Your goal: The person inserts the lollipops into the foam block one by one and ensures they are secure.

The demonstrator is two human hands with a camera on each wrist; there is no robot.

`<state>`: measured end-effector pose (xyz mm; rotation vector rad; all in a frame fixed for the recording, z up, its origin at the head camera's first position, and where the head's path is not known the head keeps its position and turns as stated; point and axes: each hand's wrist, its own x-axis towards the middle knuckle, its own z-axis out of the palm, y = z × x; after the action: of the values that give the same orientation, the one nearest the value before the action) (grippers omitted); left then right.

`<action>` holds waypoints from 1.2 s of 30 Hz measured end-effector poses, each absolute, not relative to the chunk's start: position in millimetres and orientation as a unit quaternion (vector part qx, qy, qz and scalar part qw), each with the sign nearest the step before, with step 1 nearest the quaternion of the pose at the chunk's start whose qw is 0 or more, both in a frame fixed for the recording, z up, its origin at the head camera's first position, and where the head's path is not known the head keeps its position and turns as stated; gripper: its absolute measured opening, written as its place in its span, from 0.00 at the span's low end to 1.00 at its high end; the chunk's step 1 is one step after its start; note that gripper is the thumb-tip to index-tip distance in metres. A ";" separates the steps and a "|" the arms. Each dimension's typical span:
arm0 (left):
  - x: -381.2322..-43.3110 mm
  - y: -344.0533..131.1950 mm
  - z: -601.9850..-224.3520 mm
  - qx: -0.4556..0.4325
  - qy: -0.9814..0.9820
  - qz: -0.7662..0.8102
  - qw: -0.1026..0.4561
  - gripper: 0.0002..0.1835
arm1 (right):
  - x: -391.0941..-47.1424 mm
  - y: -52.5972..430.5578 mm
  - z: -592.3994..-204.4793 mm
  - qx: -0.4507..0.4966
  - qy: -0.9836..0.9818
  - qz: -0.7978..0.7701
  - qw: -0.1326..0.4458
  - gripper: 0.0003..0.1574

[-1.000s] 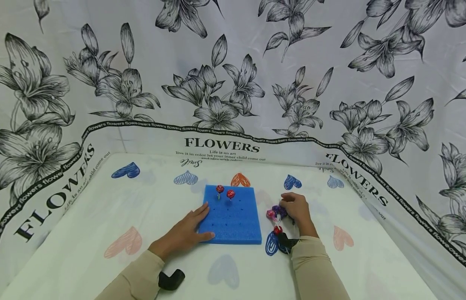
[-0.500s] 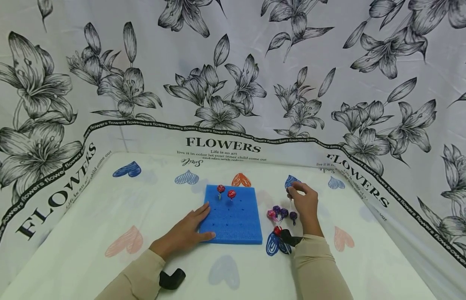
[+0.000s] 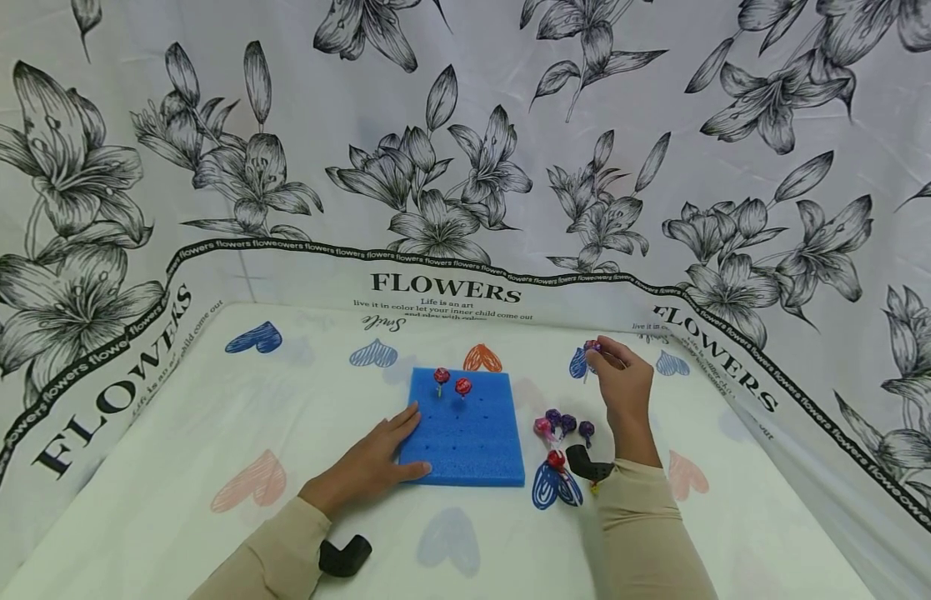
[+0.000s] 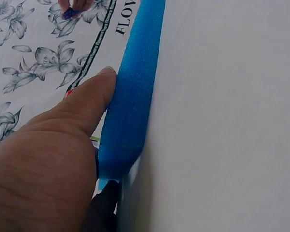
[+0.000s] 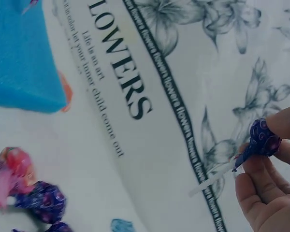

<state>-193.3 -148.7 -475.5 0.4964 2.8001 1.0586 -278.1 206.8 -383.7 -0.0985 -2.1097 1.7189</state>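
The step in hand seems to be the transfer of one purple lollipop (image 5: 265, 138): the right hand (image 3: 625, 390) pinches its wrapped head above the far right of the tabletop (image 3: 172, 442), stick (image 5: 210, 183) free. The left hand (image 3: 369, 467) rests, fingers straight, on the left side of the foam (image 3: 473, 458), where two red lollipops (image 3: 463, 386) stand far left. Other lollipops (image 3: 568, 425) lie to its right. The next move likely calls for bringing the stick left, pointed down, over steady foam.

beige sleeves (image 3: 653, 529), black angular wrist pieces (image 3: 346, 557)
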 end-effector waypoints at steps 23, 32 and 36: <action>-193.9 -148.8 -475.9 0.157 0.920 0.354 0.058 0.48 | -234.6 177.7 -324.2 0.140 -0.682 0.655 0.294 0.18; -192.9 -147.7 -474.2 0.152 0.921 0.353 0.059 0.48 | -222.6 161.3 -315.9 0.197 -0.639 0.682 0.295 0.20; -193.2 -147.8 -475.5 0.148 0.922 0.354 0.060 0.48 | -220.0 152.8 -315.1 0.206 -0.624 0.696 0.290 0.21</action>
<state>-193.2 -147.8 -475.5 0.4494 2.7892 1.0705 -220.0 152.8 -315.1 0.5503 -1.6649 1.8555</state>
